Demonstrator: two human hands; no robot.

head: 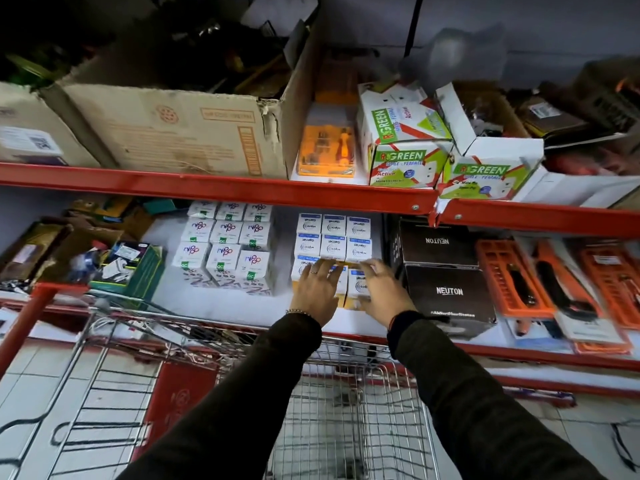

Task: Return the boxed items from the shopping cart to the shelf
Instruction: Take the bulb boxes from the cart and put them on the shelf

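Both hands lie flat with fingers spread, gripping nothing: the left hand (314, 289) and right hand (381, 289) press the front row of small white-and-blue boxes (334, 245) on the shelf (221, 306), directly ahead, above the cart (346, 410).

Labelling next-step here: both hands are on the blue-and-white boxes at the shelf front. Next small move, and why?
Probably nudge the front row back flush, then let go. The left hand and right hand lie spread over the front blue-and-white boxes, which sit at the lower shelf with matching rows stacked behind. The shopping cart basket below looks empty.
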